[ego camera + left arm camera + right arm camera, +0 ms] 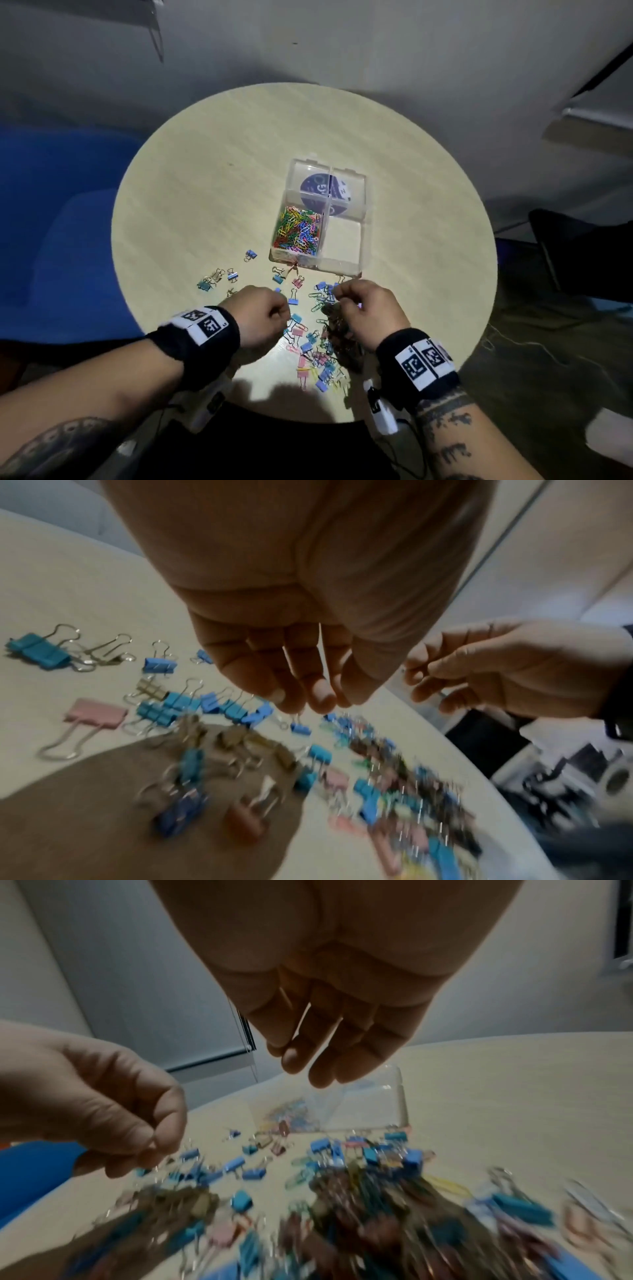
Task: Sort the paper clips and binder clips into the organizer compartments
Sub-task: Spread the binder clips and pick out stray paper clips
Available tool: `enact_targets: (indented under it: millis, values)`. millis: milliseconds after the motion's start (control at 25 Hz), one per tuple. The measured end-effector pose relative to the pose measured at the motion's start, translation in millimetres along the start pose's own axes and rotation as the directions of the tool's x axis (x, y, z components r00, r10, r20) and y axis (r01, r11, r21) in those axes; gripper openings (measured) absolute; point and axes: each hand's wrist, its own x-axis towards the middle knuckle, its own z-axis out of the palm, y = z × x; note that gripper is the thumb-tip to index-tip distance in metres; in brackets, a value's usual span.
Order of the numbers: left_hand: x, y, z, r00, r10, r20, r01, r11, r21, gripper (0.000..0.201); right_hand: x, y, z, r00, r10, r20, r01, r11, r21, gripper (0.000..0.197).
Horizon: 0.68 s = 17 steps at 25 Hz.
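Round table: clear organizer sits at centre, its near-left compartment filled with coloured paper clips — the near-right one bare. Binder clips and loose clips lie scattered near the front edge. Left hand and right hand hover over the pile, fingers curled; whether either pinches a clip cannot be told — blur.

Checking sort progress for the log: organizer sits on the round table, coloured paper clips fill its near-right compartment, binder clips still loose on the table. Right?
One slip: the coloured paper clips fill the near-left compartment of the organizer, not the near-right, which looks empty in the head view. The rest holds: the organizer sits on the round table and the binder clips lie loose on it.
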Motion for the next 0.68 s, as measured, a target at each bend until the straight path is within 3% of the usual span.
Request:
enact_targets:
  millis: [240, 320, 520, 680]
  values:
    - [-9, 3, 38, 0.992, 0.042, 0.121, -0.068, 0.972, 0.226, 0.025, -19, 9, 18, 0.991, 0.044, 0.129, -0.01, 0.968, -0.249, 0.028]
    - [-6, 5, 48, 0.993, 0.054, 0.108, -0.085, 0.947, 0.31, 0.03, -18, 9, 22, 0.985, 0.028, 0.168, 0.019, 0.962, -0.272, 0.028]
    - [3, 12, 58, 0.994, 0.071, 0.088, -0.103, 0.888, 0.449, 0.016, -4, 7, 28, 0.978, -0.04, 0.205, 0.103, 0.946, -0.308, 0.021]
    - [5, 12, 62, 0.993, 0.091, 0.069, -0.113, 0.878, 0.465, 0.024, 11, 20, 22, 0.961, -0.06, 0.27, 0.141, 0.946, -0.293, 0.021]
